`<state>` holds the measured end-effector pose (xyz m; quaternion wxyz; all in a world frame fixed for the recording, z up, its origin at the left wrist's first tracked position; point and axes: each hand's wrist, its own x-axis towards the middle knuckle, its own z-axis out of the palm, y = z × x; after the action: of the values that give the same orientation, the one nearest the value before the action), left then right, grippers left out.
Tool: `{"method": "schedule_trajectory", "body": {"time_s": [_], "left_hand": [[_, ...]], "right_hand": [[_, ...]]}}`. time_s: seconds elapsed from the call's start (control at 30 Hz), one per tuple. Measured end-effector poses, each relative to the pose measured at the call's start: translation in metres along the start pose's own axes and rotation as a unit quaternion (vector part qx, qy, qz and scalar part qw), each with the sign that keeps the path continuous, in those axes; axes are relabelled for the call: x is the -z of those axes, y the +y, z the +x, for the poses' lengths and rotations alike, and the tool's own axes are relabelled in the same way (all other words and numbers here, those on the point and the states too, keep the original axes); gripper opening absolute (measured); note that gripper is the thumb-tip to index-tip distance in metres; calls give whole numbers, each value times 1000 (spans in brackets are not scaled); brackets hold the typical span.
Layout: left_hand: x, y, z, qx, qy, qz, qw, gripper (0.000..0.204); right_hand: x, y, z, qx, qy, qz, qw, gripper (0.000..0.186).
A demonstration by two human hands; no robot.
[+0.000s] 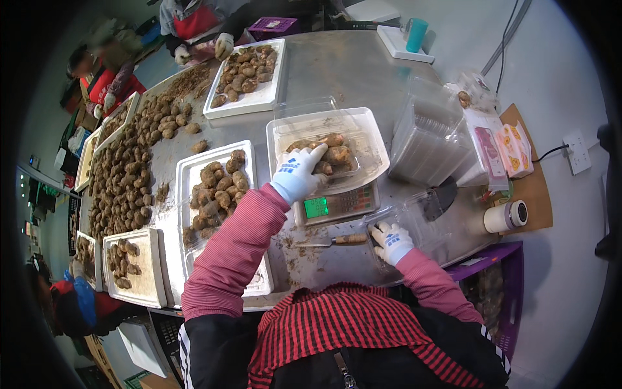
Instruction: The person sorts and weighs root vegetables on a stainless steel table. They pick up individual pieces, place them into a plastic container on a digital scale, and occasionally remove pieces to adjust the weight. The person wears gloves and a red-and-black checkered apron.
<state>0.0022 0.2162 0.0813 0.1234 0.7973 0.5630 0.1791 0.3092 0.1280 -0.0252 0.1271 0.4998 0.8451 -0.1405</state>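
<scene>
My gloved left hand [298, 170] reaches over a white tray [278, 133] on a digital scale [311, 209], its fingers closed on brown tubers [337, 155] in a clear plastic container [343, 170] inside that tray. My gloved right hand [389, 241] grips the near-left part of another clear plastic container [421, 230] at the table's front right, fingers bent. A wooden-handled knife [350, 239] lies just left of my right hand. At left, a white tray [184, 170] holds several tubers [223, 188], with clear plastic partly over them.
Loose tubers [120, 194] and more trays [148, 272] cover the left side. Co-workers [194, 26] stand at the far and left sides. Stacked clear containers [418, 142], a white cylinder [502, 218], a cyan cup [416, 35] and a purple crate [508, 292] are at right.
</scene>
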Motion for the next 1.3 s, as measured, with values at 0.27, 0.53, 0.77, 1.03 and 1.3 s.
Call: {"method": "schedule_trajectory", "body": {"time_s": [0.27, 0.53, 0.77, 1.03, 1.3], "left_hand": [[47, -61, 0, 136, 260, -609, 737, 34], [34, -43, -14, 113, 224, -582, 774, 43], [21, -41, -49, 71, 295, -678, 669, 38], [2, -63, -113, -17, 119, -777, 618, 43], [-81, 87, -109, 216, -157, -642, 719, 78]], "right_hand": [[-2, 20, 2, -14, 191, 286, 939, 45], [136, -25, 39, 236, 428, 227, 842, 42], [181, -100, 140, 312, 327, 94, 887, 45], [166, -73, 105, 212, 409, 418, 783, 32], [54, -45, -20, 106, -2, 644, 757, 65]]}}
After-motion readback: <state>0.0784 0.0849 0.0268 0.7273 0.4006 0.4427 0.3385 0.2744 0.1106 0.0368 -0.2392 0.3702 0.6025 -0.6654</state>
